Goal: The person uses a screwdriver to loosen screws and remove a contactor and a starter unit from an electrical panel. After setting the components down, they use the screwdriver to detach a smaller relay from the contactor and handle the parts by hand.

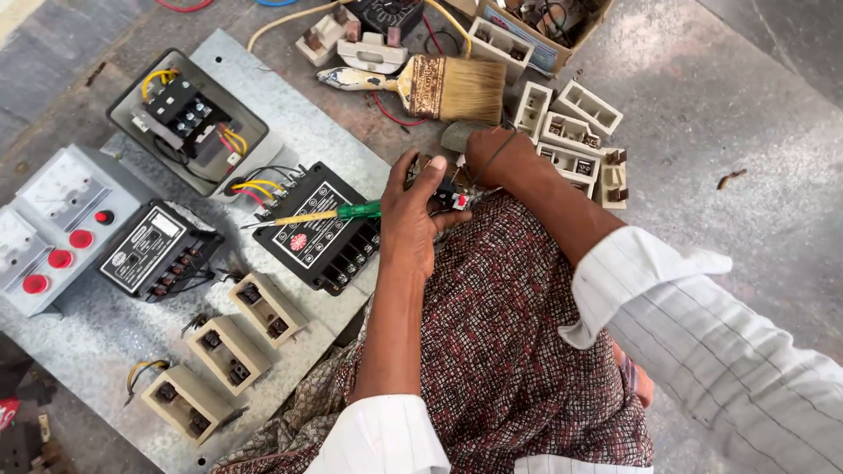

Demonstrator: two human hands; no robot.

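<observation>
- the left hand [413,215] was closed around a small dark electrical part [443,191] held over the person's knee, and the same hand pinched a green-handled screwdriver [320,216] whose yellow shaft and tip pointed left across the panel.
- the right hand [488,151] was curled shut on the far side of that same small part; its fingertips were hidden, so the exact grip could not be told.
- the part sat between the two hands, above the patterned brown cloth [518,333] covering the lap.
- just left of the hands a black terminal block unit [318,230] lay on a grey metal sheet [263,88], with the screwdriver shaft crossing over it.
- farther left on the sheet were a smaller black module [145,247], a grey box with red buttons [57,230], and an open switch box with yellow wires [189,118].
- three beige fuse holders [228,351] stood in a slanted row near the sheet's lower edge.
- a worn paintbrush [430,86] lay on the floor beyond the hands, with white ceramic fuse bases [571,132] beside it.
</observation>
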